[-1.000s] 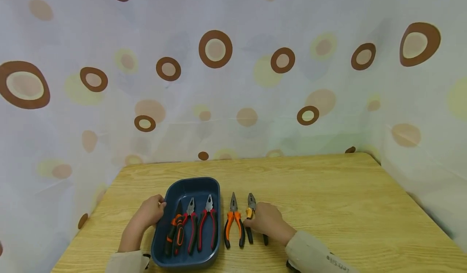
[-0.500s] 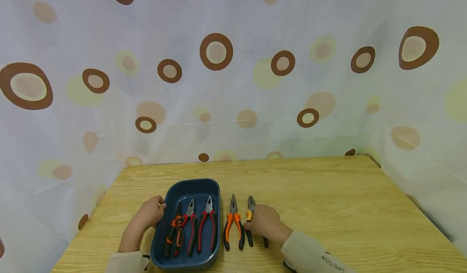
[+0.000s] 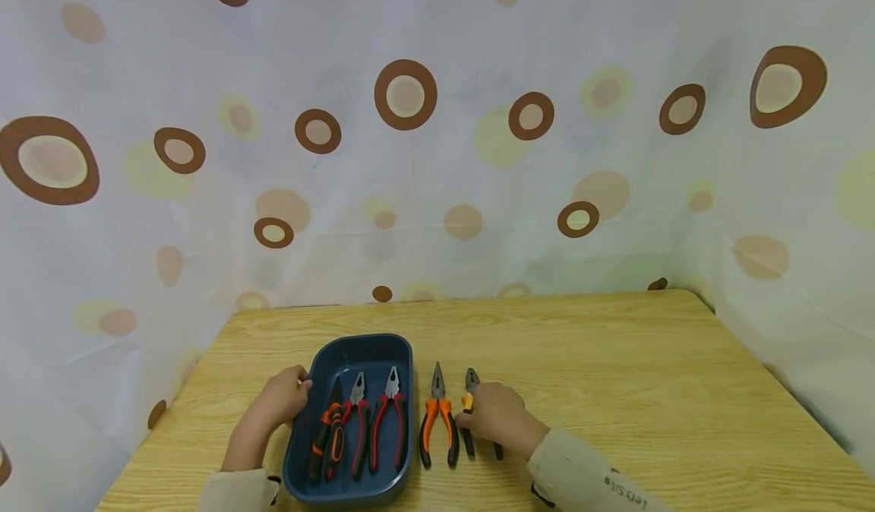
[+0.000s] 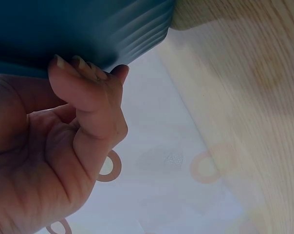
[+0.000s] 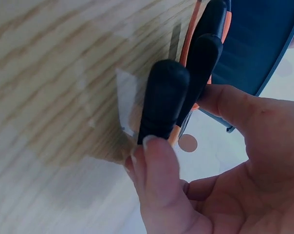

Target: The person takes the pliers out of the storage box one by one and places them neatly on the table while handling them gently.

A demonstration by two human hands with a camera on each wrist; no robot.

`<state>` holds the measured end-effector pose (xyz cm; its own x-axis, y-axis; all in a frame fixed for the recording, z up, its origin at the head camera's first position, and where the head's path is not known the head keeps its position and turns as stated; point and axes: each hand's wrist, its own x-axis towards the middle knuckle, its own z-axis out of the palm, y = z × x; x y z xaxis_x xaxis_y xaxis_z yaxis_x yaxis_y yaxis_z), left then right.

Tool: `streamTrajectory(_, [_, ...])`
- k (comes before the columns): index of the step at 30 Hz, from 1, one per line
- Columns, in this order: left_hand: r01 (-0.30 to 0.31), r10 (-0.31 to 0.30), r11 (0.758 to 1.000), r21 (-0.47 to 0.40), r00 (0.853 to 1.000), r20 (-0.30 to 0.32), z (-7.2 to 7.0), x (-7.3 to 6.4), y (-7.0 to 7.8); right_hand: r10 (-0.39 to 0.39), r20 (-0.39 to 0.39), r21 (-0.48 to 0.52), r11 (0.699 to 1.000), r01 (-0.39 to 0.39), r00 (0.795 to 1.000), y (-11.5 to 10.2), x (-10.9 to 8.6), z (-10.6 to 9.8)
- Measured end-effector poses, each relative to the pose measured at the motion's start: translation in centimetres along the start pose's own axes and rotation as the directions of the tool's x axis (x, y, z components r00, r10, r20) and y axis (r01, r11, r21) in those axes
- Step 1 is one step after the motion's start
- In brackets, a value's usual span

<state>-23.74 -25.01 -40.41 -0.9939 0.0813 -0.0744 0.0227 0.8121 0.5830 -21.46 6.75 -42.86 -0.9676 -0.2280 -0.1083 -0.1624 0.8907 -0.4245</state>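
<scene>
My left hand (image 3: 283,396) holds the left rim of a dark blue tray (image 3: 355,354), its bent fingers (image 4: 81,90) against the outer wall in the left wrist view. To the right of the tray, my right hand (image 3: 502,417) grips combination pliers (image 3: 472,379) with black and yellow handles, thumb on one handle and fingers on the other. Their grey head points away from me, and the hand covers part of the handles. Between tray and hand lie needle-nose pliers (image 3: 438,390) with orange and black handles.
Inside the tray are two red-and-black pliers (image 3: 358,398) (image 3: 392,394) and, at its left, black-headed pliers (image 3: 333,417) with orange and black handles. The wood-grain table (image 3: 615,375) reaches back to a white curtain (image 3: 437,155) with brown circles.
Both hands keep their places on the tray and the combination pliers. The right sleeve has shifted slightly left; the head view has tilted a little.
</scene>
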Motion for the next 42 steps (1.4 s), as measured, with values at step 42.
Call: streamTrajectory(42, [0.012,-0.012,1.0,0.003,1.0,0.001,0.1,0.3,-0.4,-0.252,-0.173,0.214,0.934,0.286,0.952,-9.7,1.5,-0.6])
